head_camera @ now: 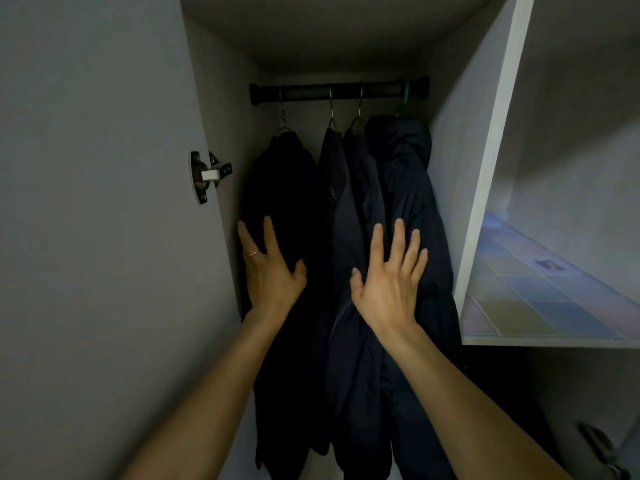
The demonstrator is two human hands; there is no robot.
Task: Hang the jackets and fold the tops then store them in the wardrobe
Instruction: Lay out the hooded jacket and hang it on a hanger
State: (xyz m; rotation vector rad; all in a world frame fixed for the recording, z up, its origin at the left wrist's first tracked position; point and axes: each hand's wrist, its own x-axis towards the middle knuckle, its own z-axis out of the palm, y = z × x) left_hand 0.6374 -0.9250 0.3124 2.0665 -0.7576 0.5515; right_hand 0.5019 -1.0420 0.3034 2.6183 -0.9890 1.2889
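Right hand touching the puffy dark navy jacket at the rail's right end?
Touching. Head view: the right hand lies with straight, spread fingers flat on the puffy dark navy jacket, no gap visible.

The wardrobe (221,109) panels are seen as smooth, matt, pale laminate board. The rail (339,90) looks a matt black, with a finely ribbed middle stretch. Thin wire hooks (330,105) of shiny metal are hung over it, and one hook (405,98) is of green plastic. The door hinge (207,174) is of bright, polished metal. The jackets (360,202) are of dark cloth: the rightmost jacket (412,188) looks padded with a faint sheen, the leftmost jacket (280,188) dull. The shelf liner (540,299) appears smooth, printed in pastel squares.
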